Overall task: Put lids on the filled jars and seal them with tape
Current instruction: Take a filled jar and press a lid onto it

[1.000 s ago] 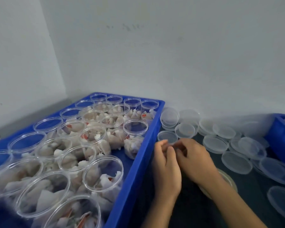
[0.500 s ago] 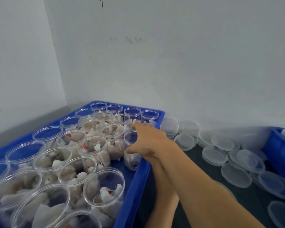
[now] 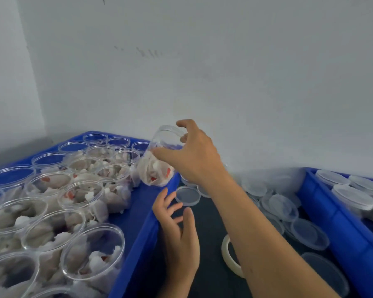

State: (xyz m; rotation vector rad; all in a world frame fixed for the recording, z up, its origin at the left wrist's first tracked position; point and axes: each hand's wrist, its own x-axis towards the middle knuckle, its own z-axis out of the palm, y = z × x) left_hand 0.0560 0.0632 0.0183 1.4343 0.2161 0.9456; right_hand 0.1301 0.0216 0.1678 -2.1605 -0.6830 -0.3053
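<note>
My right hand [image 3: 194, 155] grips a clear filled jar [image 3: 157, 166] near its open rim, lifted and tilted over the right edge of the blue tray [image 3: 138, 237]. White pieces with red bits fill the jar's lower part. Several more open filled jars [image 3: 80, 198] stand in the tray. My left hand [image 3: 177, 231] hovers below with fingers spread and relaxed, holding nothing, just short of a clear lid [image 3: 187, 196] lying on the dark surface. A roll of clear tape [image 3: 230, 257] lies partly hidden under my right forearm.
Several loose clear lids [image 3: 289, 207] are heaped on the dark surface by the wall. A second blue tray [image 3: 336, 222] at the right holds lidded jars [image 3: 353, 196]. White walls close off the back and left.
My right hand reached into the tray, took a jar from its right side and lifted it out over the edge. My left hand opened and stayed low beside the tray.
</note>
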